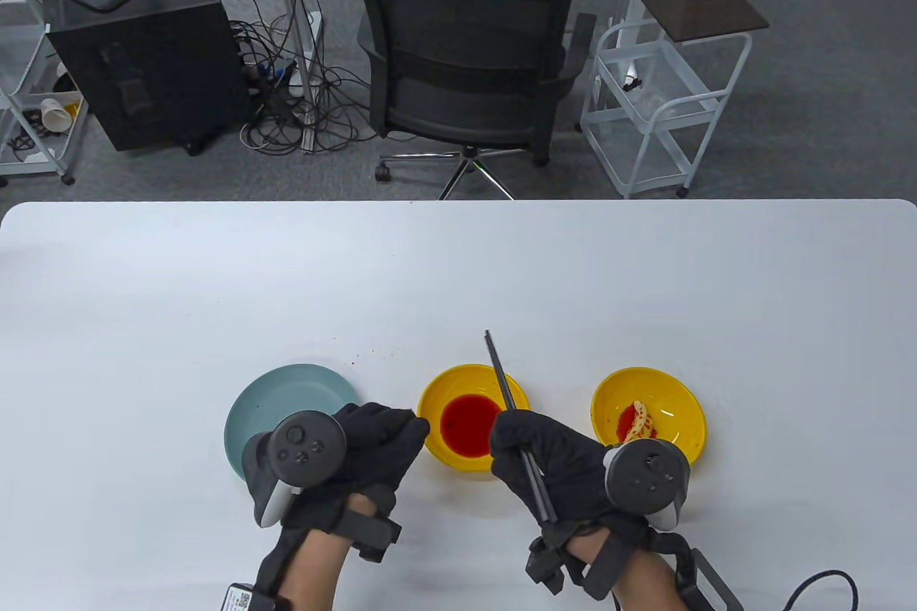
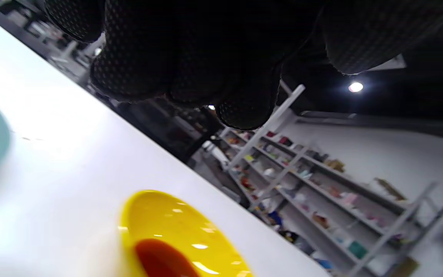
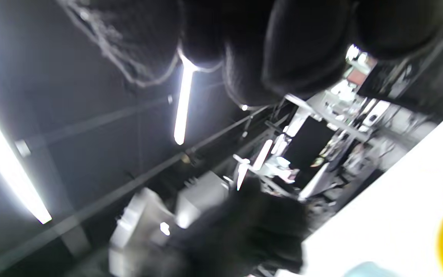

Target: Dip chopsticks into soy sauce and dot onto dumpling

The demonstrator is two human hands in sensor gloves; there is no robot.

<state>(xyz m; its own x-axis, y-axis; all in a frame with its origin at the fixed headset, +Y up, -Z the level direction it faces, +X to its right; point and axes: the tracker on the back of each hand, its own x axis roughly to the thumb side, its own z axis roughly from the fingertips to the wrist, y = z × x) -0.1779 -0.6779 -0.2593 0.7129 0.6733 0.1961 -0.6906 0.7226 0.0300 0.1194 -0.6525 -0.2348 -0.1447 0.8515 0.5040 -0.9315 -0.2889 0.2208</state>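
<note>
Two yellow bowls stand on the white table in front of me. The middle bowl holds the red soy sauce. The right bowl holds the dumpling, which lies on a red smear near the middle of that bowl. A blue-grey plate stands left of the sauce bowl.

My right hand is closed around the dark chopsticks. It grips them near the middle of their length. In the table view one end points away from me, past the far rim of the sauce bowl, and the other end comes out over the back of the hand toward my wrist. The sticks lie close together, almost as one line. I cannot tell if they touch the sauce or the bowl; they seem to pass above its right side. The hand itself covers the near right edge of the sauce bowl.

My left hand is curled, with the fingers bent inward, and I see nothing in it. Its knuckles are just beside the left rim of the sauce bowl, and the hand covers part of the plate. In the left wrist view the sauce bowl sits below the fingers, and they do not touch it there.

The right wrist view is blurred. It shows mostly the ceiling lights and dark fingers.
</note>
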